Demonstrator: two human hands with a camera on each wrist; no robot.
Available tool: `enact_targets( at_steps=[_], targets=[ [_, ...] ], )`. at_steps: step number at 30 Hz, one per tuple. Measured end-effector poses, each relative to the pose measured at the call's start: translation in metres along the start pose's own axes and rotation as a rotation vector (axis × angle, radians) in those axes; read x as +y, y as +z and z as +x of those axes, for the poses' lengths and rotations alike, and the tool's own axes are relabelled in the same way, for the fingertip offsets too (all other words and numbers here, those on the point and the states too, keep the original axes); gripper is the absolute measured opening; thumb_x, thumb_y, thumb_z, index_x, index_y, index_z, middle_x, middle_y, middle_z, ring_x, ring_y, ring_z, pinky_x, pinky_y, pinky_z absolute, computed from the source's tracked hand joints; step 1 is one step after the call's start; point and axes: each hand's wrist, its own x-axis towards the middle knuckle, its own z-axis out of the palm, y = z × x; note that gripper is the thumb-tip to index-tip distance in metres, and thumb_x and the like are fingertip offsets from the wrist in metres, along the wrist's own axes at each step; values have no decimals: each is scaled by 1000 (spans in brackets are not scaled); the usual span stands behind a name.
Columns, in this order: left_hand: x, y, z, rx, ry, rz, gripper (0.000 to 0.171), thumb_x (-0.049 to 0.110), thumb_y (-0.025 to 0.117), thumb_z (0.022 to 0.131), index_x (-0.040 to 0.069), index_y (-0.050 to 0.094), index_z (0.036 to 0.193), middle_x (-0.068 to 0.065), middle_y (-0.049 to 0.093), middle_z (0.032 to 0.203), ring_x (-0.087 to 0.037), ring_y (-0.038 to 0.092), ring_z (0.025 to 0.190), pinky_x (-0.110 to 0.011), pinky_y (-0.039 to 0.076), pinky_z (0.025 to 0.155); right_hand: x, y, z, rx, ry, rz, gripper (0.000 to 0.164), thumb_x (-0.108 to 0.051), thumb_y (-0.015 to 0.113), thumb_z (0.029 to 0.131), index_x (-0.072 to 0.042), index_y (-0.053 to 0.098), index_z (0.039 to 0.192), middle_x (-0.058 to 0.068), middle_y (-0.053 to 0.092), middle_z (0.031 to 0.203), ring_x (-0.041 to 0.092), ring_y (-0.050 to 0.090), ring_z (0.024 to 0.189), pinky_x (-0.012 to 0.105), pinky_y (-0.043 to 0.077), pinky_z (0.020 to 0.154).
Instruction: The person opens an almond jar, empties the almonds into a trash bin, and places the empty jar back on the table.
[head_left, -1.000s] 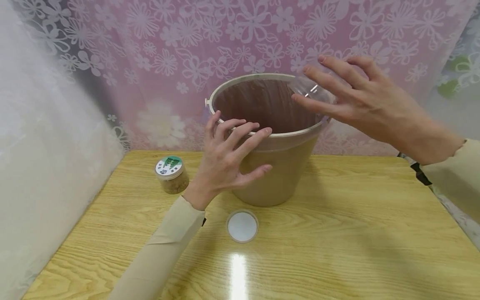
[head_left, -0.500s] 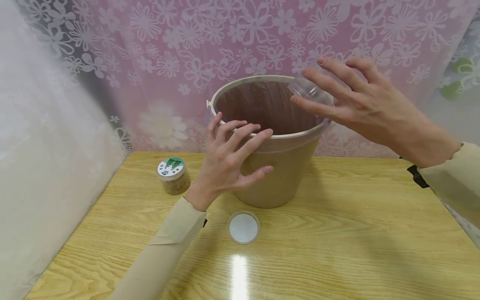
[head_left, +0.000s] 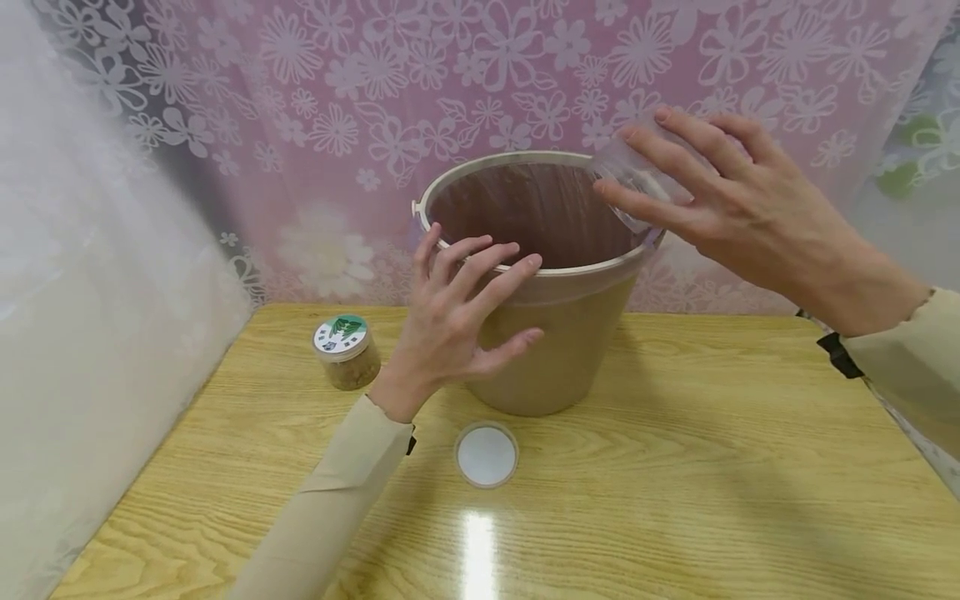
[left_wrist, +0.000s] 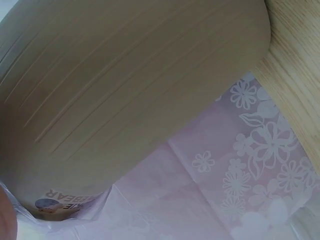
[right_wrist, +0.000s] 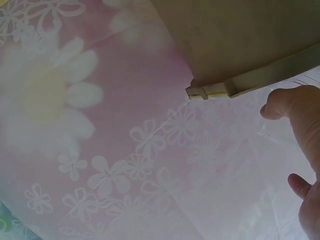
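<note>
Bin, beige and pail-shaped (head_left: 562, 350), stands upright by the far edge of the table (head_left: 712, 433), roughly midway between its left and right edges. Pale ring (head_left: 592, 268) around the mouth, clear plastic liner folded down outside it. My left hand (head_left: 450, 312) lies on the near side of that ring: four fingers spread wide across it, thumb stretched apart along the front wall, nothing gripped. My right hand (head_left: 735, 192) holds a clear plastic jar (head_left: 634, 172), fingers bent round its side. Jar is tilted, up at the right part of the bin's mouth, higher than the table; which end faces the opening I cannot tell, nor whether it contains anything. Left wrist view: ribbed bin wall, and lettering including BEAR (left_wrist: 65, 202), upside down, near the liner's edge. Second jar (head_left: 351, 367), lidded, brown contents, sits upright near the far left corner, well apart from the bin; white and green label (head_left: 341, 333) on top. Round lid (head_left: 486, 455), white centre, lies flat in front of the bin, between it and the near edge. Pink curtain (head_left: 450, 83) with white flowers hangs beyond the far edge; whitish sheeting (head_left: 97, 233) beyond the left edge. Beige sleeves (head_left: 322, 492) on both arms.
</note>
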Motion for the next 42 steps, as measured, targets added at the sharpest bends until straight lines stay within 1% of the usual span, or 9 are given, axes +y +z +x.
enact_targets(
  at_steps=[6, 10, 13, 16, 18, 23, 27, 32, 42],
  targets=[
    [1, -6, -5, 19, -17, -33, 70, 47, 80, 78, 22, 60, 140, -8, 59, 144, -31, 47, 141, -66, 19, 121, 1, -5, -5, 16, 60, -4, 103, 12, 83, 70, -24, 38, 156, 23, 39, 157, 46, 42, 137, 63, 42, 93],
    [1, -11, -10, 32, -21, -22, 73, 46, 81, 76, 21, 59, 141, -9, 56, 148, -32, 43, 146, -69, 19, 119, 3, -6, -10, 89, 87, -2, 95, 3, 81, 71, -22, 42, 153, 22, 43, 154, 45, 44, 135, 62, 42, 93],
    [1, -14, -13, 39, -17, -24, 75, 47, 81, 74, 20, 59, 140, -11, 56, 148, -35, 42, 147, -71, 19, 119, 3, -6, -14, 150, 99, 3, 77, -3, 70, 80, -21, 45, 151, 21, 46, 152, 43, 45, 134, 61, 41, 92],
    [0, -17, -16, 53, -9, -25, 74, 48, 80, 74, 20, 60, 139, -12, 56, 148, -37, 42, 146, -71, 18, 119, 2, -7, -18, 168, 115, 24, 64, -9, 60, 90, -20, 46, 151, 21, 47, 151, 44, 45, 133, 62, 40, 91],
    [0, -19, -17, 62, -5, -27, 72, 48, 79, 76, 19, 61, 139, -13, 57, 147, -38, 42, 145, -70, 17, 120, 1, -7, -21, 176, 136, 40, 62, -10, 59, 90, -19, 47, 151, 22, 48, 150, 44, 44, 134, 62, 40, 90],
    [-1, -23, -20, 78, 3, -27, 70, 48, 79, 76, 19, 62, 137, -14, 58, 146, -39, 42, 144, -70, 17, 120, -1, -8, -28, 189, 210, 109, 70, -17, 70, 85, -17, 47, 150, 23, 49, 149, 45, 44, 137, 65, 40, 87],
    [0, -27, -24, 69, 6, -18, 67, 50, 76, 80, 19, 62, 137, -15, 57, 146, -40, 43, 142, -70, 18, 119, -2, -8, -35, 194, 244, 156, 61, -28, 60, 92, -13, 47, 149, 25, 49, 149, 47, 44, 137, 68, 39, 87],
    [1, -33, -29, 66, 4, -15, 61, 54, 68, 87, 19, 63, 136, -15, 57, 146, -43, 45, 140, -70, 19, 119, -6, -8, -41, 242, 288, 170, 56, -34, 49, 94, -10, 50, 144, 24, 52, 147, 48, 48, 134, 69, 41, 88],
    [1, -40, -35, 90, 13, -19, 59, 55, 66, 88, 17, 65, 133, -18, 58, 144, -46, 46, 137, -69, 21, 118, -17, -9, -47, 333, 375, 183, 59, -49, 40, 96, -9, 50, 138, 20, 56, 144, 49, 54, 122, 67, 43, 90]
  ],
)
